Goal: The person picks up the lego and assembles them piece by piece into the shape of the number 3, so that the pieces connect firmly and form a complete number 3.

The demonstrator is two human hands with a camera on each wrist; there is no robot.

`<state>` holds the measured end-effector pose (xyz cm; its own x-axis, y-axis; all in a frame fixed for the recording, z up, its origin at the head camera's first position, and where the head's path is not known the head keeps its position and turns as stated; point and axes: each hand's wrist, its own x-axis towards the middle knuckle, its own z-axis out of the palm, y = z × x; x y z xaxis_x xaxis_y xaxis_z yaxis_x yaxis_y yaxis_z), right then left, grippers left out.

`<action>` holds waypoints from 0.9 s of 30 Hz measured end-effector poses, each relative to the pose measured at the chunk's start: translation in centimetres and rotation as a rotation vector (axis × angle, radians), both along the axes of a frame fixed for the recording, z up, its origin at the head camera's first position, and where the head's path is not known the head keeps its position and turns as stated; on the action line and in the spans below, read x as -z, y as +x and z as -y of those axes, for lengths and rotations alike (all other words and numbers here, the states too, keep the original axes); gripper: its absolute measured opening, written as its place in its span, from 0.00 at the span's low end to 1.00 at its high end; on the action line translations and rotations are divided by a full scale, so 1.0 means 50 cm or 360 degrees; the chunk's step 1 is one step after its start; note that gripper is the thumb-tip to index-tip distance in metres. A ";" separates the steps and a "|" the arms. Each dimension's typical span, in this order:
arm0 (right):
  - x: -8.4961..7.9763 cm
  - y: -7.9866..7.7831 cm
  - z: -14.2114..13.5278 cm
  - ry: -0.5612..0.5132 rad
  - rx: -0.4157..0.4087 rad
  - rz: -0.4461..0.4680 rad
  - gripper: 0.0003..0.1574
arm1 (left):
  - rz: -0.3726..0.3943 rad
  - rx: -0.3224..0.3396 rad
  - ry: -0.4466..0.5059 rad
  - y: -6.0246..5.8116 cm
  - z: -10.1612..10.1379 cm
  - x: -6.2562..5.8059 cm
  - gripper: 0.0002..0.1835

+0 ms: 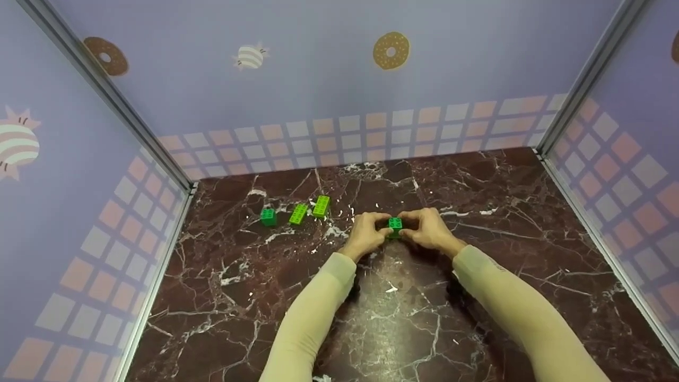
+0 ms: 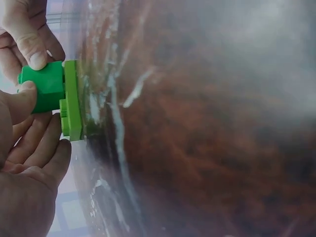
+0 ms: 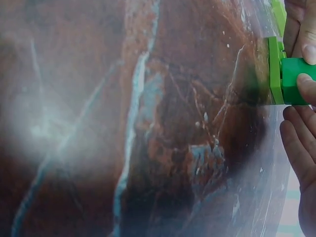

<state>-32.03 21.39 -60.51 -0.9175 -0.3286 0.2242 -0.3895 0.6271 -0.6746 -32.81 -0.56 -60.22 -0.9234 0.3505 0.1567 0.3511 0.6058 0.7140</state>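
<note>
Dark-green two-by-two brick [image 1: 395, 225], pinched from both sides, sits just below and right of center in the head view, above a lime-green base plate [image 2: 74, 101] on the dark marbled tabletop [image 1: 403, 318]. The left-hand grip [image 1: 367, 233] and right-hand grip [image 1: 428, 229] are each closed to about the brick's width, thumbs pressed to its near face.

From where I stand, the trouble spot looks to be the seam. At the left edge of the left wrist view, the brick covers only part of the plate, leaving bare studs toward the lower end; whether it is fully seated, I cannot tell. Should one thumb bear down harder than the other, the brick could tilt and catch on one row of studs. With the load toward one end, the plate's uncovered end could lift, or the whole stack could skid across what appears a slick, glossy surface. Crowded thumbs might also nudge the brick out of line with the studs.

Left of center in the head view lie a loose green brick [image 1: 268, 216], a slanted lime plate [image 1: 298, 213] and an upper lime plate [image 1: 321, 206], all beyond the fingers' touch; a sweeping left sleeve [image 1: 313, 313] could scatter them.
</note>
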 end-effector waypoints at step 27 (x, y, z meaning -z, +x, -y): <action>0.013 -0.011 0.000 -0.0238 0.0092 0.0177 0.23 | -0.0078 0.0046 -0.0102 0.004 0.003 0.000 0.14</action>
<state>-32.58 21.37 -61.17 -0.9557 -0.2452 0.1630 -0.2737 0.5361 -0.7986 -32.61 -0.70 -60.20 -0.9045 0.3878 0.1777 0.4027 0.6389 0.6554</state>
